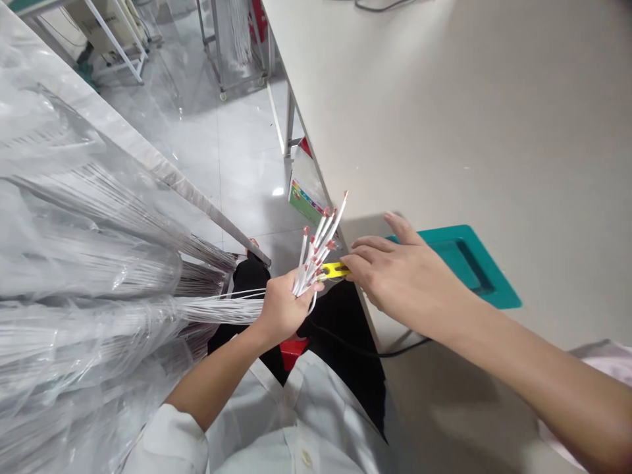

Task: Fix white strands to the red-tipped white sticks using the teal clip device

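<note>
Left hand (280,309): your grip clamped the wires (318,247), tips fanned up off the tabletop (494,118) edge, likely for access.
Right hand (395,273): your grip pinched a yellow piece (334,269) against them.

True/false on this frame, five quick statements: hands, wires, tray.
1. The left hand grips a bundle of white wires with reddish tips. True.
2. The right hand pinches a blue piece. False: the yellow piece is at its fingertips.
3. The teal tray lies on the table beside the right hand. True.
4. The wire tips point down at the floor. False: they fan upward, toward the table edge.
5. The plastic-wrapped wire bundles lie on the table. False: they are off the table, to the person's left.
</note>
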A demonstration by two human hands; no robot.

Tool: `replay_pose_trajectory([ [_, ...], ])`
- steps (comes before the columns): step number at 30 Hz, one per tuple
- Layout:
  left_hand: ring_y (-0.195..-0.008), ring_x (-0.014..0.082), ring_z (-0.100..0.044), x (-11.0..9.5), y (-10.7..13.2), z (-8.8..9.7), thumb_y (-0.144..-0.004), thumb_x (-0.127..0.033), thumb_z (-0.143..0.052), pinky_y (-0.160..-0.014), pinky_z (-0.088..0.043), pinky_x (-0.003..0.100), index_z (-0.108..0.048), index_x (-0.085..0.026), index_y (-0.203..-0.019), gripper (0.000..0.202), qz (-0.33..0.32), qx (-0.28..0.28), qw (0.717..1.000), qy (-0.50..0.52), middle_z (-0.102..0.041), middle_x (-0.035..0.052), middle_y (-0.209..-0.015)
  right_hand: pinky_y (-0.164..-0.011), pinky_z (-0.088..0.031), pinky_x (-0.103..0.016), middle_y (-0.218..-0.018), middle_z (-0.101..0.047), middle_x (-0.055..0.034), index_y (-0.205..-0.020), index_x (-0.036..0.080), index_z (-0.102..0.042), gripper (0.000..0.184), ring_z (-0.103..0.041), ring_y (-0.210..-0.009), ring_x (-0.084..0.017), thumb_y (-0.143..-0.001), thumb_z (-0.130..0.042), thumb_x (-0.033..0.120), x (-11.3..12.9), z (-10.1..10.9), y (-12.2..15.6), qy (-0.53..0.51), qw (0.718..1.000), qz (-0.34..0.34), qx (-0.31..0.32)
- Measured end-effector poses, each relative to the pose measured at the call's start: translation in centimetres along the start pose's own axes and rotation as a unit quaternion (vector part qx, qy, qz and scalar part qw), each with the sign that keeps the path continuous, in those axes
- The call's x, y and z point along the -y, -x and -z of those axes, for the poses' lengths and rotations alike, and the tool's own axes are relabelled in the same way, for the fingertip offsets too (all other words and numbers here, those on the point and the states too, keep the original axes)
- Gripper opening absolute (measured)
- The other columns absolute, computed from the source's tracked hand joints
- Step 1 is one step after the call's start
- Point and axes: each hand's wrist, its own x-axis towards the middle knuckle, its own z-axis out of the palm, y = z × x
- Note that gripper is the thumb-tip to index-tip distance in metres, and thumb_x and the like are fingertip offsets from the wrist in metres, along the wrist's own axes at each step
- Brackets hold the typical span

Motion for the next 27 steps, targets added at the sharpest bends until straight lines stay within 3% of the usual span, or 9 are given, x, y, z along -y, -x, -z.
replay_pose_trajectory([
  [3, -0.076, 0.0182, -0.063, 0.1, -0.1, 0.0, -0.074, -0.028, -0.062, -0.07, -0.047, 0.026, -0.068, -0.02, -0.097, 0.025, -0.002, 0.005, 1.0, -0.005, -0.071, 0.001, -0.08, -0.098, -0.029, -0.056, -0.072, -0.063, -0.0073, -0.072, 0.018, -0.061, 0.024, -0.058, -0.075, -0.023, -0.084, -0.042, 0.011, 0.0, 0.0, 0.1, -0.002, 1.0, -0.005, 0.011],
  [6, -0.067, 0.0158, -0.061, 0.0, 0.0, -0.1, -0.074, -0.03, -0.062, -0.065, -0.046, 0.024, -0.068, -0.019, -0.098, 0.027, 0.005, -0.001, 1.0, 0.006, -0.07, 0.0009, -0.077, -0.096, -0.027, -0.061, -0.085, -0.066, -0.0118, -0.094, 0.014, -0.063, 0.019, -0.057, -0.09, -0.029, -0.083, -0.048, 0.018, 0.0, -0.2, 0.2, -0.011, 1.0, -0.015, 0.021],
  [9, -0.066, 0.0157, -0.059, 0.1, 0.2, 0.0, -0.075, -0.032, -0.061, -0.064, -0.046, 0.024, -0.068, -0.018, -0.099, 0.029, 0.009, -0.009, 1.0, 0.01, -0.069, 0.0016, -0.075, -0.095, -0.026, -0.064, -0.089, -0.066, -0.0143, -0.109, 0.01, -0.059, 0.033, -0.055, -0.097, -0.033, -0.079, -0.058, 0.022, 0.2, -0.3, 0.3, -0.01, 0.999, -0.012, 0.033],
  [17, -0.047, 0.0101, -0.048, 0.9, 0.6, 0.2, -0.072, -0.034, -0.064, -0.045, -0.038, 0.02, -0.066, -0.02, -0.106, 0.037, 0.053, -0.021, 0.997, 0.051, -0.063, -0.0024, -0.061, -0.095, -0.026, -0.063, -0.09, -0.067, -0.0133, -0.11, 0.012, -0.059, 0.037, -0.057, -0.093, -0.03, -0.081, -0.057, 0.035, 0.0, -0.6, 0.5, -0.006, 0.999, -0.018, 0.036],
  [22, -0.043, 0.0074, -0.044, 0.0, 1.0, 1.0, -0.072, -0.032, -0.064, -0.044, -0.036, 0.02, -0.066, -0.02, -0.108, 0.039, 0.066, -0.012, 0.994, 0.089, -0.068, 0.0003, -0.073, -0.093, -0.034, -0.06, -0.094, -0.068, -0.0153, -0.107, 0.011, -0.061, 0.045, -0.06, -0.093, -0.031, -0.085, -0.048, 0.048, 0.5, 0.0, 0.6, -0.063, 0.996, -0.032, -0.051],
  [25, -0.039, 0.006, -0.039, -1.0, 1.4, 1.8, -0.071, -0.029, -0.064, -0.043, -0.036, 0.022, -0.07, -0.017, -0.099, 0.031, 0.082, -0.009, 0.989, 0.126, -0.067, 0.0001, -0.065, -0.082, -0.049, -0.04, -0.094, -0.068, -0.0126, -0.103, 0.012, -0.062, 0.03, -0.063, -0.088, -0.024, -0.084, -0.055, 0.033, 2.5, 0.6, 0.9, -0.115, 0.982, -0.045, -0.146],
  [27, -0.038, 0.0061, -0.038, -1.4, 1.7, 2.3, -0.071, -0.027, -0.063, -0.046, -0.038, 0.023, -0.072, -0.015, -0.09, 0.024, 0.082, -0.011, 0.987, 0.139, -0.061, -0.0017, -0.052, -0.075, -0.053, -0.03, -0.094, -0.068, -0.0111, -0.101, 0.013, -0.063, 0.021, -0.065, -0.084, -0.019, -0.083, -0.056, 0.022, 4.3, 0.6, 1.1, -0.168, 0.966, -0.076, -0.181],
])
